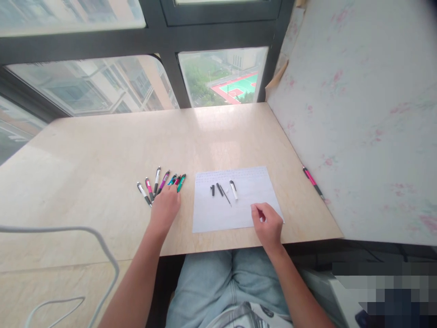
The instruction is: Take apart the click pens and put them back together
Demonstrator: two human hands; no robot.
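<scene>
My left hand [166, 202] lies over the lower ends of a fanned group of click pens, touching them; its fingertips are mostly hidden. In this group I see a purple pen [164, 180], a green pen [181, 182], a pink pen [148, 187] and white pens with dark grips. My right hand [268, 224] rests on the lower right of a white paper sheet [211, 218], fingers curled and nothing visible in them. Up and left of it lie pen parts: a white barrel with a black clip [234, 190], a thin refill [226, 196], a black grip [219, 189] and a short black piece [213, 190].
A pink and black pen [313, 182] lies at the table's right edge against a flower-patterned panel [368, 136]. A grey cable [99, 237] loops over the left front of the wooden table [102, 150]. Dark-framed windows [221, 68] stand behind the table.
</scene>
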